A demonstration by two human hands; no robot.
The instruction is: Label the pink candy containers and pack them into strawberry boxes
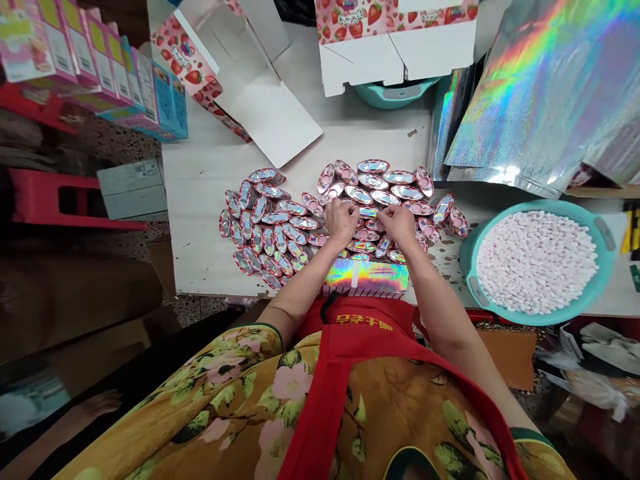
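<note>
Many small stand-up pouches [359,195] with red-printed edges and shiny foil insides stand packed together, their oval mouths facing up. My left hand [343,221] is closed, thumb and fingers pinched at the left end of one pouch [369,213]. At the right end of that same pouch, my right hand [399,223] pinches with its fingertips. A pinkish round piece shows inside several of the pouches. Between my forearms and close to my body lies a flat holographic foil sheet [367,275] at the table edge.
To the right stands a teal basin [473,267] full of small white pieces. Holographic foil sheets [545,100] lie behind it. Open strawberry-printed cartons [285,123] sit at the back, one over another teal bowl [395,97]. Pink and blue boxes [173,100] line the left.
</note>
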